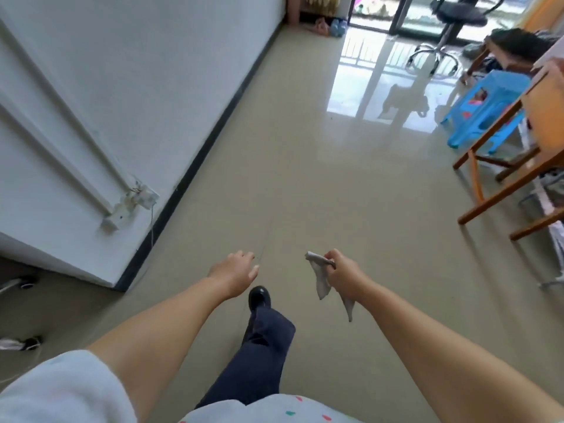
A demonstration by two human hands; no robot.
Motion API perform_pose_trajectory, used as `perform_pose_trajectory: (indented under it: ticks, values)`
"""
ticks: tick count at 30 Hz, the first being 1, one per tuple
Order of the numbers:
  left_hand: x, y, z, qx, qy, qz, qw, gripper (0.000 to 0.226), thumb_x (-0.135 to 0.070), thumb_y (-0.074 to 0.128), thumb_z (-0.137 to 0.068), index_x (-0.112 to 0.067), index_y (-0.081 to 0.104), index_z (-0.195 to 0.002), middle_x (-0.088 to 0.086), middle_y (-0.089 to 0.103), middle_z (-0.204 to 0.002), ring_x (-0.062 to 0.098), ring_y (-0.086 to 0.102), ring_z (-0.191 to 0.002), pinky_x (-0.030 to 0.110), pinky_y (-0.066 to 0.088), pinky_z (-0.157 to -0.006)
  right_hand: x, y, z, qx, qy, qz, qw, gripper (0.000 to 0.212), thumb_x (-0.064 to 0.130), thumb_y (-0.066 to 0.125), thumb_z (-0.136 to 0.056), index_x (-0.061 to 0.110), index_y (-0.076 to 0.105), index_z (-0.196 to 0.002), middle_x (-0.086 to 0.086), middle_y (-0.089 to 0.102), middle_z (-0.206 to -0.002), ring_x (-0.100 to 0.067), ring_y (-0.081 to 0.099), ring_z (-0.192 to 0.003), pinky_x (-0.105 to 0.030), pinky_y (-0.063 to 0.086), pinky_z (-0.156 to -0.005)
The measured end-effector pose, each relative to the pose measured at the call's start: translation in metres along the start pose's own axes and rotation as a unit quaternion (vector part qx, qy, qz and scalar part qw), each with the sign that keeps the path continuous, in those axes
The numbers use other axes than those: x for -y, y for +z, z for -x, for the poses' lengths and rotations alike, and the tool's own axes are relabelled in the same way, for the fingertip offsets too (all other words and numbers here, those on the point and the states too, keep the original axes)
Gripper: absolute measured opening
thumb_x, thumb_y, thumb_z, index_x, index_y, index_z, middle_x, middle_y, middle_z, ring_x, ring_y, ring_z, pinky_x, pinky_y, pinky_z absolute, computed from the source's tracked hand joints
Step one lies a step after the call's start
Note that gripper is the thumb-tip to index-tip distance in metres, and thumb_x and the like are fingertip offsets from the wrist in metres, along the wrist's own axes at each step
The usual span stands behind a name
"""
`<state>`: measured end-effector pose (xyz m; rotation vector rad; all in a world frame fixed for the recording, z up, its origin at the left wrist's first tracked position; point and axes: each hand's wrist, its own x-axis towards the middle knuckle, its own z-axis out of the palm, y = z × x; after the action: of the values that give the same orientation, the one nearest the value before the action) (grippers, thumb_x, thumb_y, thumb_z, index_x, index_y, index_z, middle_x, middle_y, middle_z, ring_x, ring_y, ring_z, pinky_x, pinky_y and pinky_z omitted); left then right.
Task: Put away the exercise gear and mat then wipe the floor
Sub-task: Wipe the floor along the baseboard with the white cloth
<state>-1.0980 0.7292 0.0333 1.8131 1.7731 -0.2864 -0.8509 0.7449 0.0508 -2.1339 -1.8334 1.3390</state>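
Head | right hand (343, 274) grip clamped on hanging cloth (323, 277) | left hand (235, 271) fingers apart

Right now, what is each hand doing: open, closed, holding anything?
Left hand: open, fingers loosely spread, holding nothing.
Right hand: closed on a grey cloth that hangs below the grip.

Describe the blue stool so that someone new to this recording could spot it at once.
Look to the right side of the room, where wooden furniture legs stand on the glossy floor. Just behind them, towards the balcony door, sits the blue stool. It is the only bright blue plastic piece there, low and square-topped, unlike the black office chair further back.
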Motion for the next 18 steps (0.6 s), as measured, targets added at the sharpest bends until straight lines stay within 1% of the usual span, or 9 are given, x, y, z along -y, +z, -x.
perform_pose_trajectory:
  ticks: [3,7,9,11,14,16,18]
  values:
    - [0.015,-0.033,-0.067,-0.007,-0.017,0.021,1.0,0.043,-0.038,0.03,-0.1,-0.016,0.041,-0.135,0.007,0.046,-0.136,0.027,0.046,-0.122,0.045,0.043,-0.096,0.037,-0.028,-0.072,0.006,-0.02,0.015,1.0,0.023,0.024,0.036,-0.097,0.018,0.049,-0.115,-0.008,0.057,-0.096,-0.024,0.055,-0.081,-0.028,0.04,-0.069]
    - [0.037,-0.094,-0.155,-0.013,-0.039,0.039,0.998,0.043,-0.037,0.031,-0.1,-0.014,0.043,-0.133,0.009,0.046,-0.136,0.029,0.046,-0.123,0.044,0.042,-0.097,0.094,-0.07,-0.167,0.014,-0.022,0.025,0.999,0.023,0.026,0.035,-0.097,0.019,0.049,-0.114,-0.005,0.057,-0.095,-0.024,0.055,-0.078,-0.029,0.041,-0.066]
    - [0.047,-0.132,-0.191,-0.018,-0.05,0.042,0.998,0.043,-0.037,0.031,-0.1,-0.014,0.042,-0.134,0.01,0.045,-0.137,0.03,0.045,-0.124,0.043,0.042,-0.097,0.13,-0.095,-0.21,0.017,-0.025,0.034,0.999,0.024,0.024,0.034,-0.097,0.019,0.049,-0.114,-0.004,0.057,-0.093,-0.023,0.055,-0.076,-0.028,0.039,-0.063]
    - [0.056,-0.169,-0.218,-0.027,-0.059,0.051,0.997,0.044,-0.037,0.03,-0.101,-0.014,0.04,-0.136,0.011,0.043,-0.138,0.031,0.045,-0.124,0.041,0.04,-0.095,0.164,-0.115,-0.25,0.019,-0.036,0.045,0.998,0.023,0.022,0.035,-0.096,0.02,0.049,-0.114,-0.001,0.056,-0.087,-0.022,0.054,-0.074,-0.028,0.039,-0.064]
    - [0.076,-0.206,-0.252,-0.049,-0.081,0.077,0.993,0.044,-0.037,0.03,-0.101,-0.013,0.039,-0.137,0.011,0.043,-0.139,0.03,0.046,-0.123,0.039,0.04,-0.094,0.212,-0.129,-0.307,0.053,-0.063,0.085,0.993,0.023,0.017,0.036,-0.094,0.018,0.047,-0.114,0.002,0.052,-0.08,-0.018,0.051,-0.069,-0.029,0.041,-0.064]
    - [0.095,-0.218,-0.273,-0.059,-0.115,0.109,0.986,0.045,-0.037,0.03,-0.101,-0.014,0.039,-0.139,0.009,0.042,-0.141,0.028,0.044,-0.126,0.038,0.04,-0.096,0.243,-0.131,-0.349,0.084,-0.087,0.128,0.984,0.025,0.014,0.038,-0.093,0.016,0.046,-0.117,0.002,0.051,-0.083,-0.017,0.051,-0.071,-0.03,0.042,-0.065]
    - [0.114,-0.223,-0.29,-0.062,-0.157,0.141,0.975,0.047,-0.037,0.03,-0.101,-0.014,0.037,-0.14,0.008,0.042,-0.142,0.026,0.042,-0.128,0.038,0.039,-0.098,0.276,-0.128,-0.393,0.119,-0.11,0.158,0.974,0.026,0.014,0.039,-0.094,0.014,0.047,-0.118,-0.002,0.053,-0.089,-0.021,0.053,-0.078,-0.031,0.043,-0.066]
